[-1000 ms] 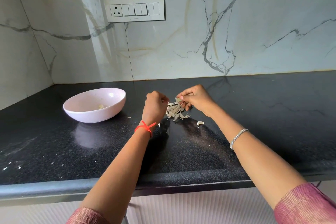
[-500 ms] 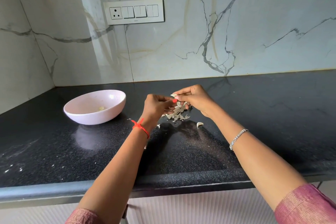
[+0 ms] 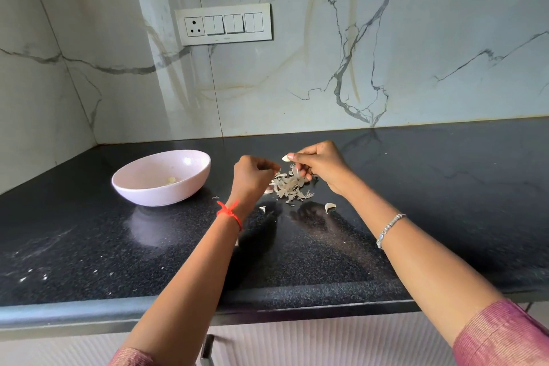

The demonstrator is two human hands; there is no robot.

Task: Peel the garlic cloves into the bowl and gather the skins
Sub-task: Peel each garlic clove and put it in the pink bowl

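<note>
My right hand [image 3: 322, 163] pinches a garlic clove [image 3: 285, 158] between thumb and fingertips, held a little above the counter. My left hand [image 3: 252, 177] hovers just left of it with its fingers curled and tips drawn together; I see nothing between them. Below both hands lies a pile of pale garlic skins [image 3: 289, 186]. One loose clove [image 3: 329, 207] rests on the counter in front of the pile. The pale pink bowl [image 3: 154, 197] stands to the left with a peeled clove [image 3: 171, 179] inside.
The black speckled counter [image 3: 445, 202] runs wide to the right, with its front edge near my arms. A marble wall with a switch panel [image 3: 223, 24] stands behind. Small skin scraps [image 3: 262, 208] lie near my left wrist, and white specks dot the counter's left front.
My two hands, which met on the clove half a second ago, have drawn slightly apart. The clove stays in my right hand, raised above the skin pile.
</note>
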